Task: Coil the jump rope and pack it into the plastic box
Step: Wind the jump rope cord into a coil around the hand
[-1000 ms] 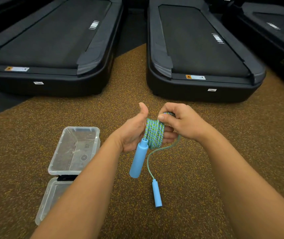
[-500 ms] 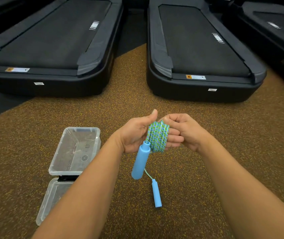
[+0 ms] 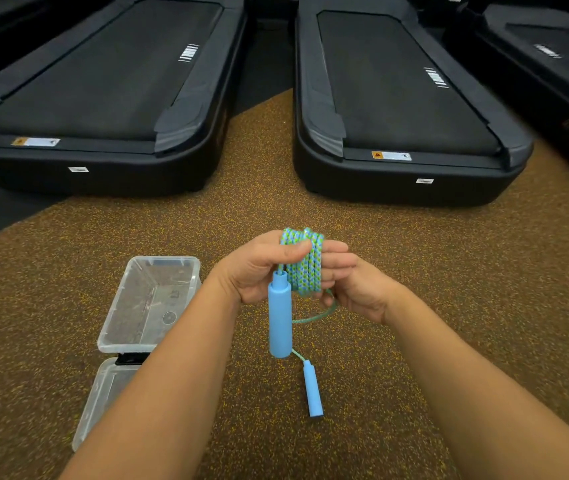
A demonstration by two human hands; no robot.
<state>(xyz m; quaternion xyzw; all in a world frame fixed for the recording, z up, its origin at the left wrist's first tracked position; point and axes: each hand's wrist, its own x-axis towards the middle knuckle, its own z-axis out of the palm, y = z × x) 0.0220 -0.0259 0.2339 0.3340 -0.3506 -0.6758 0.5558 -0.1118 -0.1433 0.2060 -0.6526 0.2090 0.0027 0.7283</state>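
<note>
The blue-green braided jump rope [image 3: 305, 265] is wound in several loops around my left hand [image 3: 259, 268], whose thumb presses on the coil's top. One light-blue handle [image 3: 279, 320] hangs from that hand. My right hand [image 3: 355, 289] is closed around the free strand just right of the coil; the strand loops below it and runs down to the second blue handle [image 3: 312, 389], which hangs low over the floor. The clear plastic box [image 3: 148, 306] stands open on the floor to the left, with its lid [image 3: 103, 400] in front of it, partly hidden by my left forearm.
The floor is brown speckled rubber [image 3: 449, 271]. Two black treadmill decks [image 3: 103, 98] [image 3: 397, 109] lie ahead, with a third one [image 3: 553, 64] at the far right. A dark floor strip runs along the left edge.
My hands have dropped lower and closer together. My left thumb has come down onto the coil. My right hand has swung from above the coil to under it, carrying the free strand.
</note>
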